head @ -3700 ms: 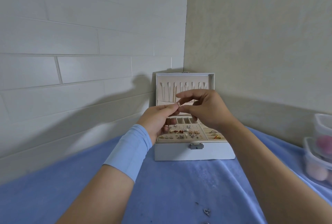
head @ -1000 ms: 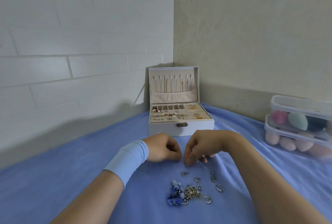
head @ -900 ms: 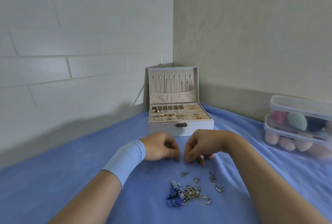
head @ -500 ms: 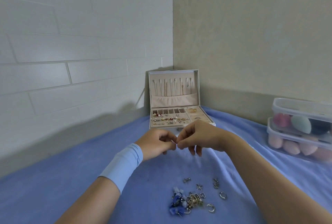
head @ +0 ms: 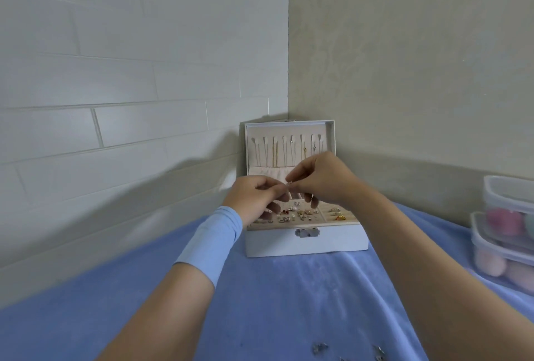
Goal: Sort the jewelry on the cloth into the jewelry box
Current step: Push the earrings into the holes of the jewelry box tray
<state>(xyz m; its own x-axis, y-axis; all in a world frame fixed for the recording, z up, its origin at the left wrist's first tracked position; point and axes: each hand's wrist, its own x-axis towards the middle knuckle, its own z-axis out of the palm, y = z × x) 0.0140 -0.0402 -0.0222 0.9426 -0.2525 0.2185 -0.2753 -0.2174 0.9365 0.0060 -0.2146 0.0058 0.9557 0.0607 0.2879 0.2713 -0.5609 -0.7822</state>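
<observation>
The white jewelry box (head: 306, 242) stands open in the wall corner on the blue cloth (head: 274, 303), its tray holding several small earrings and its raised lid hung with chains. Above the tray, my left hand (head: 254, 198) and my right hand (head: 320, 178) meet fingertip to fingertip and pinch one tiny silver piece of jewelry (head: 289, 182) between them. My left wrist wears a light blue band. A few loose silver pieces (head: 319, 347) lie on the cloth at the bottom edge; most of the pile is out of frame.
Two stacked clear plastic containers (head: 502, 230) with pink and teal makeup sponges stand at the right edge. A white tiled wall runs along the left, a beige wall along the right behind the box.
Both hands rose from the cloth beside the jewelry pile and moved forward over the box tray, carrying the small piece. The view tilted up, so the pile dropped to the bottom edge.
</observation>
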